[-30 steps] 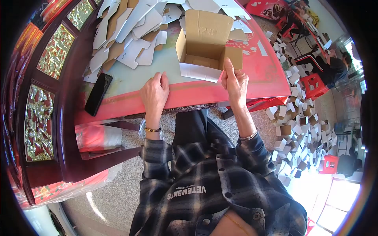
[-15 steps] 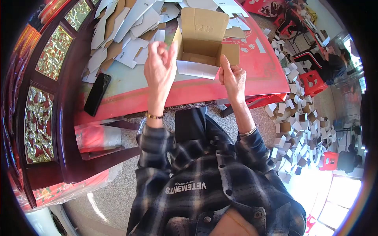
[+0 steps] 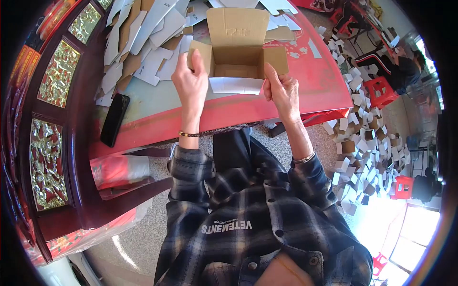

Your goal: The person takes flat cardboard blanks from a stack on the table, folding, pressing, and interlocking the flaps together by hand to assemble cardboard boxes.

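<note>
- Left flap [image 3: 205, 49] of the box has been swung outward since the earlier frame, and the left hand [image 3: 190, 83] has been brought from beside it onto it.
- Box [image 3: 237, 61] is placed at upper centre of the frame, on the red-edged table [image 3: 317, 90], mouth toward the viewer; its brown inside is exposed.
- Left flap is grasped by the left hand: thumb laid on the inner face, fingers curled at the outer edge. Firmness cannot be told.
- Right flap [image 3: 277, 58] is pinched by the right hand [image 3: 284, 94], thumb on top, remaining fingers folded underneath and partly hidden.
- Both sides are held at once, probably so that the box is kept steady and its mouth spread evenly.
- Rear flap [image 3: 237, 27] is left raised, front flap [image 3: 235, 86] hangs toward the wearer; neither is touched.
- Flat cartons [image 3: 145, 50] are heaped at upper left, presumably within reach yet away from the working edge.
- Phone [image 3: 115, 120] is laid below the heap, apart from both hands.
- Formed boxes [image 3: 365, 148] are strewn over the floor at right, beside a red stool [image 3: 380, 93].
</note>
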Motion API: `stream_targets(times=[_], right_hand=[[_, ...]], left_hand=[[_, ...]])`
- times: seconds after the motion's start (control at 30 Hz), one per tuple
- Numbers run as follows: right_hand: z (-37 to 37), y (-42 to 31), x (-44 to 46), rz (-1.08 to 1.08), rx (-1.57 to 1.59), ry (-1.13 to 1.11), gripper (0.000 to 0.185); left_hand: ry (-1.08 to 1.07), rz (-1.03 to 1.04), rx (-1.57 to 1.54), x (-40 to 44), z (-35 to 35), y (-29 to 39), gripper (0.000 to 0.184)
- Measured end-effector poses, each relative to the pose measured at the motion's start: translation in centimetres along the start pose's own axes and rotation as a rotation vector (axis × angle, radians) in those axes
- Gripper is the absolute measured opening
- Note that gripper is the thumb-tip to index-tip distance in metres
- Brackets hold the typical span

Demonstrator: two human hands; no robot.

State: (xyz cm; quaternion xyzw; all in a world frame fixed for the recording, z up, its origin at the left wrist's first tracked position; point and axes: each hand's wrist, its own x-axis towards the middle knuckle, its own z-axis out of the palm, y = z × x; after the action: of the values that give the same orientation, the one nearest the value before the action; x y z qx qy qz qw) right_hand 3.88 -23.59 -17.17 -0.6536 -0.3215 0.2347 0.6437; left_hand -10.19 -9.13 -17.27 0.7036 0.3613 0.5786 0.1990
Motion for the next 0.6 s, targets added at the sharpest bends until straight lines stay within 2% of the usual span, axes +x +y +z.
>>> stream_targets(times=[0.13, 0.23, 0.37, 0.43, 0.53, 0.6], right_hand=[[0.0, -0.3, 0.0, -0.012, -0.083, 0.022, 0.056], [0.2, -0.5, -0.1, -0.002, -0.127, 0.056, 0.054], [0.2, -0.8, 0.4, -0.069, -0.212, 0.046, 0.046], [0.1, -1.3, 0.7, -0.116, -0.369, 0.036, 0.038], [0.2, -2.0, 0.9, -0.168, -0.549, 0.022, 0.031], [0.3, -2.1, 1.1, -0.186, -0.602, 0.024, 0.03]], left_hand=[[-0.213, -0.077, 0.222, 0.7, -0.4, 1.2, 0.021], [-0.121, 0.117, 0.087, 0.2, 0.4, 0.8, 0.022], [-0.218, 0.053, 0.098, 0.4, 0.1, 0.9, 0.027], [-0.26, 0.029, 0.136, 0.5, -0.1, 1.0, 0.027], [-0.329, 0.03, 0.299, 0.7, -0.4, 2.3, 0.025], [-0.304, 0.068, 0.289, 0.5, -0.3, 2.2, 0.024]])
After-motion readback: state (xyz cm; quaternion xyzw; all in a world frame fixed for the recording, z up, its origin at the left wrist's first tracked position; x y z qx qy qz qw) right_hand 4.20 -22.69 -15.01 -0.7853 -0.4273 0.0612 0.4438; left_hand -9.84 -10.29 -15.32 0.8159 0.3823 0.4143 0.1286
